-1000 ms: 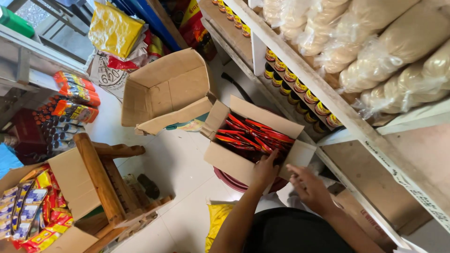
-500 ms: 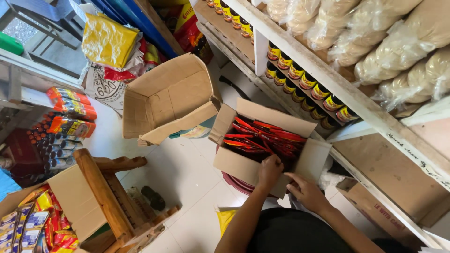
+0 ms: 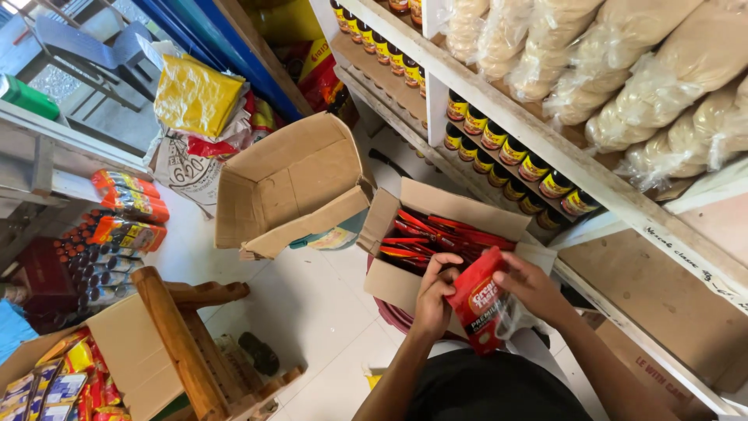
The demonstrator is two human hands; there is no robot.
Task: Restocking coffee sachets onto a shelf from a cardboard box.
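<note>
Both hands hold one flat red foil pouch (image 3: 485, 310) with a clear window in its lower part, lifted just above the open brown cardboard box (image 3: 405, 284) that sits on the floor in front of the person. The left hand (image 3: 433, 292) has its fingers (image 3: 446, 263) curled shut over the pouch's top left edge; the right hand (image 3: 532, 287) pinches the top right edge, fingers closed on it. Inside that box lies a loose heap of more red foil pouches (image 3: 436, 238), filling the far half up to the flaps.

Just to the left stands a second, larger brown cardboard box (image 3: 292, 183), tipped on its side with the flaps spread and nothing showing inside it. On the white wooden shelf (image 3: 499, 105) to the right, a row of dark glass jars with yellow-and-red labels (image 3: 510, 152) fills the lower tier, and clear plastic bags of pale grain (image 3: 623, 70) are stacked on the tier above. At the lower left, another carton (image 3: 117, 366) holds bright snack packets (image 3: 54, 386), beside a brown wooden stool (image 3: 183, 343).
</note>
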